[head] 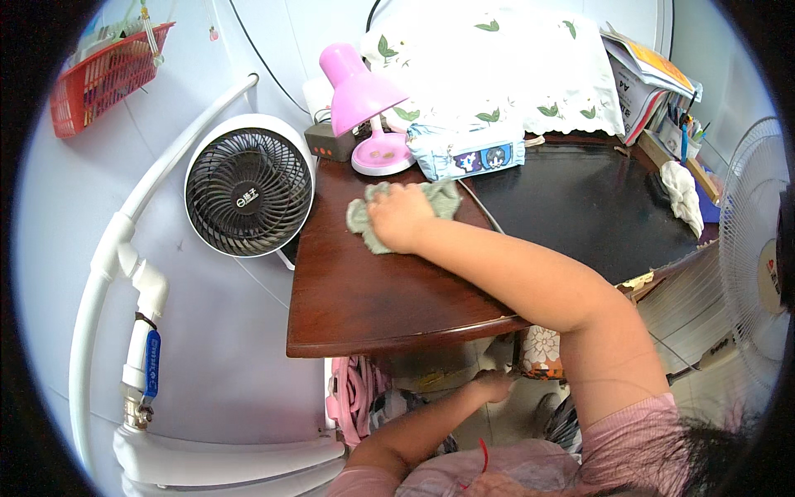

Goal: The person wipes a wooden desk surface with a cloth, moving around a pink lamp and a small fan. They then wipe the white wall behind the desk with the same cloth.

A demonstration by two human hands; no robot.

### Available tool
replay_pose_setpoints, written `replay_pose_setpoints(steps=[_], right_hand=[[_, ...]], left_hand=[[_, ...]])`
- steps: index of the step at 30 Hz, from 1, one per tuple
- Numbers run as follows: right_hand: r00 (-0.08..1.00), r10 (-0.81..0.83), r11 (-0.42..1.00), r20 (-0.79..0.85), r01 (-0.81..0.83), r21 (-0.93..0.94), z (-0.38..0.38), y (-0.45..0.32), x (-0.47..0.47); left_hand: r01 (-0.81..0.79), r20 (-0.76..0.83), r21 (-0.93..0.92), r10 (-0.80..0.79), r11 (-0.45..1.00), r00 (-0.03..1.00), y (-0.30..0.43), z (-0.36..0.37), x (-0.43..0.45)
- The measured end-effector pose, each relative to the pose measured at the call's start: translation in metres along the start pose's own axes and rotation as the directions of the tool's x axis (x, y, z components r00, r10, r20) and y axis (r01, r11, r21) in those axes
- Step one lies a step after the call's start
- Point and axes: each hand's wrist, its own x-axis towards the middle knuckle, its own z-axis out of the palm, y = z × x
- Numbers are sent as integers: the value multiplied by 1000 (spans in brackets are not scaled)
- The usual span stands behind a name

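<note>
My right hand [400, 217] presses a grey-green cloth [443, 197] flat on the brown wooden desk [372, 298]. Just beyond the cloth stand a pink desk lamp [366, 93] and a light blue pencil case [469, 155] with cartoon pictures. Below the desk's front edge hangs my left hand [495, 385], near a floral-patterned thing [541, 348]; its fingers are too small and dim to read. A thin grey cable [481, 205] runs from the pencil case towards my right forearm.
A round fan [249, 192] adjoins the desk's left side, near white pipes [93, 298]. A black mat [571, 199] covers the right part, with a white cloth [682, 196] and pen holder [677, 136] beyond. Another fan [761, 248] stands at far right.
</note>
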Motion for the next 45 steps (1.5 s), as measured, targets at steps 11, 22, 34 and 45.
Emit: replay_pose_setpoints(steps=[11, 22, 34, 45], right_hand=[[965, -241, 964, -104, 250, 92, -24, 3, -112], [978, -202, 970, -54, 207, 128, -11, -35, -13], [957, -130, 989, -260, 144, 38, 5, 43, -93], [924, -378, 865, -53, 373, 336, -29, 28, -140]], left_hand=[[-78, -58, 10, 79, 997, 995, -14, 27, -6], [30, -75, -43, -33, 999, 997, -12, -23, -26], [-31, 27, -98, 34, 995, 999, -16, 16, -21], [53, 8, -133, -52, 990, 999, -23, 10, -25]])
